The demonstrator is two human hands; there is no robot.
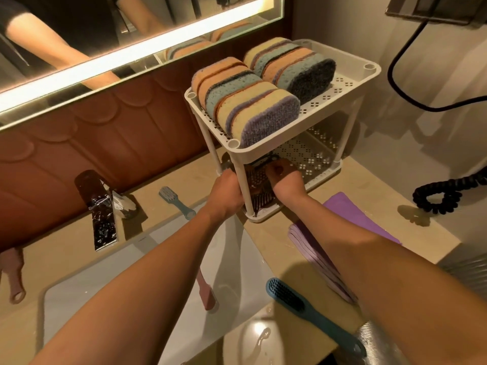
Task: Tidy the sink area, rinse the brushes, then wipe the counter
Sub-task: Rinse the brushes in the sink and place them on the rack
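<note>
Rack [247,154] post at 12 o'clock of sink [232,259] is gripped by left hand [228,188]; dark brush [259,183] on lower shelf is held in right hand's [287,181] curled fingers.

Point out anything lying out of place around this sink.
Brushes lie scattered, not stored: a pink plastic brush lies in the white sink basin, a light blue brush sits at its back rim, and a dark blue brush lies slantwise by the beige counter's front edge beside spilled water.
</note>
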